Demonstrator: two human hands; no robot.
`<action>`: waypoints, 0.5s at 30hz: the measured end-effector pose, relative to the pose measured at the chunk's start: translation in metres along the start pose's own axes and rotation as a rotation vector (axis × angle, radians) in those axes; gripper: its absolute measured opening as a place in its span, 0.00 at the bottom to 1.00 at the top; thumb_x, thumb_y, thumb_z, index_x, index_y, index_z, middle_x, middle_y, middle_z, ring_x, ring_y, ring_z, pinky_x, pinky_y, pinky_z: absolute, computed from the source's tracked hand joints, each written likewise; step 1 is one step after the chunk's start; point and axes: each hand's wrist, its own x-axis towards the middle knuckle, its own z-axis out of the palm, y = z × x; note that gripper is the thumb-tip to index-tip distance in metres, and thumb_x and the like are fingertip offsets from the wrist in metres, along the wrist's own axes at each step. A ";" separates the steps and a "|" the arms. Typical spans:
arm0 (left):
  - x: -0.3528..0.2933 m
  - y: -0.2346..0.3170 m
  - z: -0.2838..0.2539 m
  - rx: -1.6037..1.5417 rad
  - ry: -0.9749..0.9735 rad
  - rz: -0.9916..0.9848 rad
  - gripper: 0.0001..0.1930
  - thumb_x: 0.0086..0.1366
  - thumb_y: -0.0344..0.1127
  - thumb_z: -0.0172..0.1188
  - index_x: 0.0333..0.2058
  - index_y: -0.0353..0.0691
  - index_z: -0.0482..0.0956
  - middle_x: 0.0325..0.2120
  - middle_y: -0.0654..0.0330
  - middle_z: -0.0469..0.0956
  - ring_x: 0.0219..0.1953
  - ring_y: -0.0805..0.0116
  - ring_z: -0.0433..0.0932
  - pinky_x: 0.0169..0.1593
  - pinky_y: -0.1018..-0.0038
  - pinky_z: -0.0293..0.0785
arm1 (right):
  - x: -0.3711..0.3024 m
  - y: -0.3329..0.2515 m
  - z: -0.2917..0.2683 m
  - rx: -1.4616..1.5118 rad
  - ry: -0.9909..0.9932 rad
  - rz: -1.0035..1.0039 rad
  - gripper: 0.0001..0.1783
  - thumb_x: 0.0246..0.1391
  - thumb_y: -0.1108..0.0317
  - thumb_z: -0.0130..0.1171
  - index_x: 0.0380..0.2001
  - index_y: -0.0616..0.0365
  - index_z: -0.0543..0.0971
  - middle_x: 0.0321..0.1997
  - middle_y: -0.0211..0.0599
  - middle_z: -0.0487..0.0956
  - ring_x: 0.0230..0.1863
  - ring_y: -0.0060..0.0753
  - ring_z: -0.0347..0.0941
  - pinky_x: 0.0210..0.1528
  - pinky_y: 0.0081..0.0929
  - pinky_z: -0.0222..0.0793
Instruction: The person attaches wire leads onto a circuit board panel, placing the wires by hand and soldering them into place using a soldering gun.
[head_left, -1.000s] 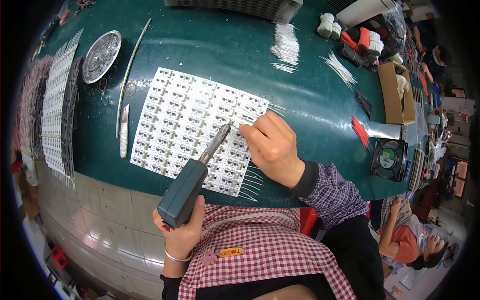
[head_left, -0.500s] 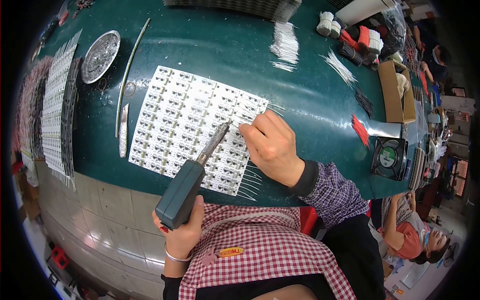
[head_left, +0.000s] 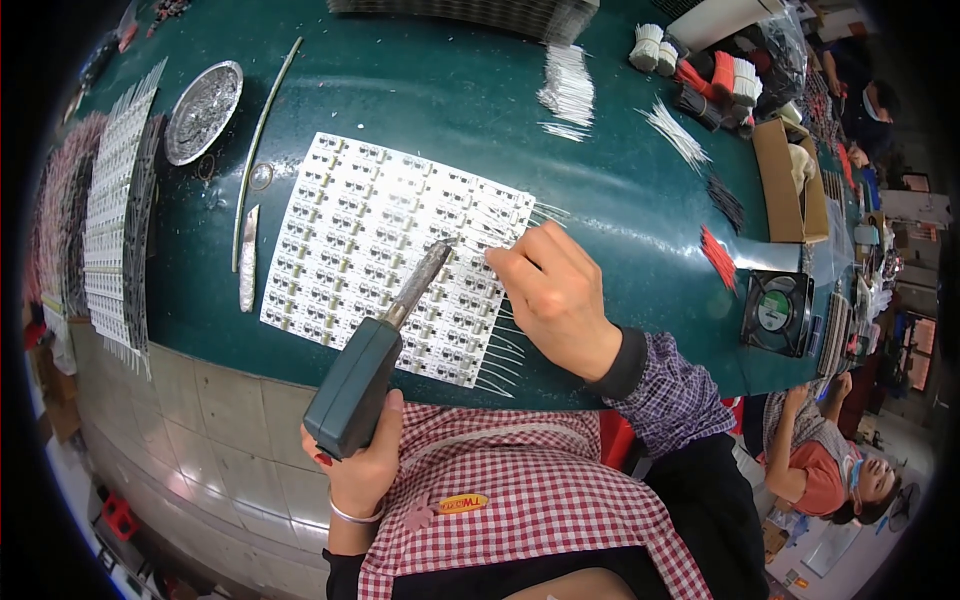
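A white panel of many small circuit boards point(head_left: 345, 235) lies flat on the green table. Thin white wires point(head_left: 500, 366) stick out along its right edge. My left hand point(head_left: 365, 460) is wrapped round the dark green handle of a soldering iron point(head_left: 365, 375). The iron's tip is over the right part of the panel, close to the right fingertips but apart from them. My right hand point(head_left: 555, 290) is above the panel's right edge, thumb and forefinger pinched together. A white wire seems to be between them, though the fingers mostly hide it.
A metal dish point(head_left: 203, 112) with grey scraps stands at the left, near a solder rod point(head_left: 248, 260) and a long thin tube point(head_left: 262, 140). Stacked wired panels point(head_left: 115, 220) stand far left. White wires point(head_left: 568, 85), a cardboard box point(head_left: 785, 185) and a small fan point(head_left: 777, 314) sit to the right.
The soldering iron's tip has moved slightly left, away from my right fingers. My right hand has shifted a little to the right, still pinched.
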 end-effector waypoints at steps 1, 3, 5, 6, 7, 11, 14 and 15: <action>0.000 0.000 0.001 0.037 -0.003 0.028 0.19 0.56 0.22 0.68 0.47 0.28 0.78 0.40 0.55 0.82 0.40 0.71 0.80 0.45 0.76 0.76 | 0.001 0.001 0.001 -0.002 0.001 0.002 0.13 0.37 0.79 0.60 0.32 0.61 0.79 0.28 0.34 0.69 0.33 0.36 0.69 0.33 0.31 0.68; 0.001 -0.001 0.002 0.075 -0.008 0.057 0.18 0.56 0.22 0.69 0.46 0.28 0.79 0.39 0.56 0.82 0.39 0.71 0.80 0.45 0.76 0.77 | 0.002 0.003 0.006 0.016 0.065 -0.020 0.11 0.41 0.82 0.66 0.31 0.61 0.80 0.24 0.34 0.70 0.27 0.36 0.69 0.26 0.32 0.65; 0.003 -0.002 0.002 0.173 -0.024 0.140 0.16 0.55 0.22 0.69 0.44 0.29 0.80 0.37 0.58 0.83 0.38 0.73 0.80 0.44 0.77 0.76 | 0.003 0.003 0.008 0.018 0.071 -0.019 0.11 0.41 0.82 0.66 0.31 0.61 0.80 0.24 0.34 0.70 0.27 0.36 0.69 0.26 0.32 0.65; 0.003 -0.002 0.003 0.173 -0.025 0.140 0.16 0.55 0.22 0.69 0.44 0.29 0.80 0.37 0.58 0.83 0.38 0.73 0.80 0.44 0.77 0.76 | 0.002 0.003 0.008 0.021 0.077 -0.018 0.11 0.41 0.82 0.66 0.31 0.61 0.79 0.24 0.34 0.70 0.27 0.36 0.69 0.26 0.32 0.65; 0.002 -0.003 0.004 0.197 -0.008 0.139 0.15 0.55 0.22 0.69 0.43 0.30 0.81 0.37 0.59 0.83 0.37 0.74 0.80 0.43 0.78 0.76 | 0.002 0.003 0.009 0.019 0.077 -0.017 0.11 0.41 0.82 0.66 0.31 0.61 0.79 0.24 0.34 0.70 0.27 0.36 0.69 0.26 0.32 0.65; 0.006 -0.001 0.006 0.104 -0.022 0.111 0.13 0.54 0.22 0.69 0.40 0.31 0.81 0.34 0.60 0.83 0.36 0.75 0.80 0.42 0.78 0.76 | 0.001 0.004 0.010 0.014 0.082 -0.016 0.11 0.40 0.82 0.66 0.31 0.61 0.79 0.24 0.34 0.69 0.27 0.36 0.69 0.25 0.32 0.66; 0.006 -0.001 0.005 0.165 -0.014 0.136 0.12 0.54 0.23 0.70 0.38 0.31 0.82 0.33 0.61 0.83 0.34 0.75 0.80 0.40 0.78 0.75 | 0.001 0.004 0.011 0.003 0.088 -0.022 0.12 0.40 0.83 0.66 0.31 0.61 0.79 0.24 0.34 0.69 0.27 0.35 0.69 0.25 0.32 0.66; 0.007 0.000 0.006 0.165 -0.015 0.137 0.12 0.54 0.23 0.70 0.38 0.31 0.82 0.33 0.61 0.83 0.34 0.75 0.80 0.40 0.78 0.75 | 0.001 0.004 0.012 -0.004 0.095 -0.026 0.12 0.39 0.83 0.66 0.31 0.61 0.79 0.24 0.34 0.69 0.27 0.35 0.69 0.25 0.31 0.66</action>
